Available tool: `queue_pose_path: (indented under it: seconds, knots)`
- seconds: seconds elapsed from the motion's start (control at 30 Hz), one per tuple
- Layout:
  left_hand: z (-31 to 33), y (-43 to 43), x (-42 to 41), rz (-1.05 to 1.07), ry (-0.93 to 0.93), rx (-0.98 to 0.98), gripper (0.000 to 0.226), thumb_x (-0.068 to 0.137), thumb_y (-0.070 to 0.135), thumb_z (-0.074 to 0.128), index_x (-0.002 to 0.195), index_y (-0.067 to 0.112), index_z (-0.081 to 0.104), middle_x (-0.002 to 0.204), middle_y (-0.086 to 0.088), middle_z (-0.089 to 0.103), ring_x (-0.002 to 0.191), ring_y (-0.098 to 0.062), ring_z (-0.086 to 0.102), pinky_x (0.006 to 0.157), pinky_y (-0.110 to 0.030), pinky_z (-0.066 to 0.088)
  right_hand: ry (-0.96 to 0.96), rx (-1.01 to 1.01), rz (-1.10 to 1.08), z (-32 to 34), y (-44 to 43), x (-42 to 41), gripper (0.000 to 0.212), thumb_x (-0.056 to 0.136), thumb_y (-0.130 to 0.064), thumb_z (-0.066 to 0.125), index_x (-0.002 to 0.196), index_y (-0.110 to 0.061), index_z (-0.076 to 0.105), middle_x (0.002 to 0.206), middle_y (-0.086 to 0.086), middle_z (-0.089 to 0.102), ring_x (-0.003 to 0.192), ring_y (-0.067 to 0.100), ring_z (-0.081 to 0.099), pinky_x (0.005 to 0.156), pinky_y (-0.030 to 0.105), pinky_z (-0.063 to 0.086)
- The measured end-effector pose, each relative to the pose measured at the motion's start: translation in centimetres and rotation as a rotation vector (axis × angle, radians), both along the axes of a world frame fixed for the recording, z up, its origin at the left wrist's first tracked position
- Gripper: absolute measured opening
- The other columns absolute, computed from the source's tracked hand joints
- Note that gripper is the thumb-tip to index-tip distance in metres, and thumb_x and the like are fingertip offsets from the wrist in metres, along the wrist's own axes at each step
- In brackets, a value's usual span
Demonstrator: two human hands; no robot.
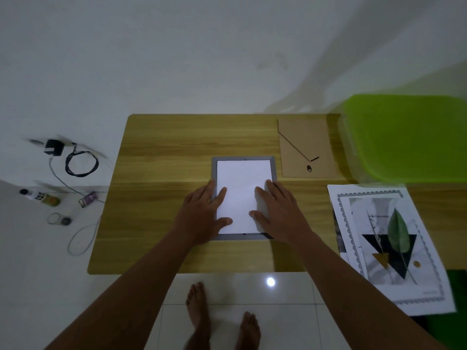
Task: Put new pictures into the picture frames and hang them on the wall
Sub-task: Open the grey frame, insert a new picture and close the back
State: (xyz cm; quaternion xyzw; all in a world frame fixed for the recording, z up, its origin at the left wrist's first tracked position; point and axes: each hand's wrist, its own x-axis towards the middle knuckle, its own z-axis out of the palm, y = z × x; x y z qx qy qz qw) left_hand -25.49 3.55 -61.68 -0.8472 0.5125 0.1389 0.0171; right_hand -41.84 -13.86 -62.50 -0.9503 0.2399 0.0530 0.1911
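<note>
**Both hands flatten a sheet in the frame**

At the near right, a stack of prints (pixel 394 248) overhangs the desk (pixel 164 160) edge. The top one shows a green leaf over dark triangles, and its small lettering is too blurred to read.

In the middle of the desk, the left hand (pixel 202 213) and right hand (pixel 275 213) lie flat with fingers straight and spread. They grip nothing and press on the near half of a white sheet (pixel 242 183). The sheet sits inside a grey frame (pixel 242 236), which lies flat with its long axis running near to far. The left hand covers the frame's left edge and the right hand its right edge.

The brown backing board (pixel 303 147) lies just beyond the frame's far right corner, with its black hanger clip facing up. It is nearer the right hand, so reaching far and right for it looks like the natural next move. A green box (pixel 409 137) stands to the right of the board.

On the floor to the left are a cable and a bottle, whose label cannot be read.
</note>
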Motion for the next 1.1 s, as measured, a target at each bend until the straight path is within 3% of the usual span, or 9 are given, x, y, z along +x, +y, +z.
queue_pose_path:
  seconds: [0.2,0.4,0.53,0.67,0.77,0.9,1.0,1.1]
  knots:
    - [0.2,0.3,0.3,0.046,0.101,-0.071,0.083,0.092,0.060,0.041,0.156,0.018,0.009,0.164,-0.012,0.004,0.150,-0.025,0.009,0.119,-0.046,0.022,-0.012,0.002,0.007,0.5,-0.3,0.0,0.082,0.088,-0.071,0.021,0.152,-0.021,0.032,0.162,0.007,0.021,0.151,0.024,0.010,0.121,0.046,0.017]
    - [-0.9,1.4,1.6,0.049,0.079,-0.015,0.077,0.089,0.062,0.009,0.157,0.026,0.000,0.164,-0.006,-0.007,0.151,-0.028,-0.008,0.114,-0.064,0.007,-0.181,-0.037,-0.131,1.1,-4.3,1.1,0.058,0.099,-0.050,0.044,0.142,-0.011,0.044,0.148,0.014,0.044,0.139,0.032,0.037,0.113,0.048,0.034]
    - [-2.0,1.5,2.0,0.061,0.071,-0.001,0.074,0.090,0.059,0.004,0.157,0.026,0.003,0.164,-0.004,-0.003,0.151,-0.028,-0.004,0.113,-0.068,0.010,-0.118,-0.074,-0.313,1.1,-9.6,2.5,0.058,0.098,-0.041,0.041,0.143,-0.004,0.040,0.148,0.022,0.040,0.140,0.037,0.034,0.109,0.054,0.036]
    - [-2.3,1.7,2.0,0.071,0.082,-0.001,0.074,0.086,0.059,-0.006,0.154,0.029,-0.010,0.162,0.001,-0.015,0.149,-0.023,-0.014,0.116,-0.061,0.003,-0.025,-0.056,-0.457,0.9,-13.2,4.0,0.057,0.098,-0.040,0.042,0.141,-0.004,0.035,0.150,0.020,0.034,0.140,0.036,0.029,0.108,0.058,0.033]
    - [-2.6,2.0,2.0,0.078,0.065,0.005,0.070,0.088,0.059,-0.005,0.153,0.032,-0.013,0.162,0.002,-0.014,0.149,-0.023,-0.015,0.116,-0.062,0.004,0.032,-0.061,-0.478,0.0,-14.6,4.7,0.050,0.099,-0.041,0.041,0.135,-0.005,0.041,0.147,0.018,0.039,0.139,0.034,0.032,0.107,0.060,0.032]
    - [-2.7,1.8,2.3,0.108,0.056,0.021,0.068,0.090,0.061,0.002,0.153,0.038,-0.011,0.162,0.004,-0.013,0.149,-0.028,-0.013,0.111,-0.068,0.006,-0.043,-0.097,-0.503,0.0,-15.5,5.5,0.036,0.099,-0.038,0.049,0.118,-0.008,0.057,0.128,0.013,0.055,0.129,0.032,0.044,0.104,0.055,0.039]
    - [-2.7,1.9,2.4,0.111,0.056,0.041,0.069,0.086,0.063,-0.004,0.148,0.041,-0.022,0.160,0.006,-0.023,0.148,-0.026,-0.019,0.113,-0.066,0.002,-0.067,-0.071,-0.484,0.7,-15.8,5.7,0.034,0.098,-0.034,0.053,0.112,-0.004,0.059,0.118,0.015,0.057,0.116,0.034,0.051,0.097,0.051,0.045]
    - [-2.7,1.8,2.6,0.120,0.067,0.037,0.070,0.085,0.065,-0.005,0.149,0.041,-0.020,0.160,0.007,-0.023,0.148,-0.024,-0.021,0.114,-0.064,0.000,-0.105,-0.078,-0.447,1.1,-15.7,5.4,0.034,0.095,-0.036,0.056,0.103,-0.003,0.060,0.106,0.015,0.060,0.103,0.033,0.057,0.089,0.049,0.050]
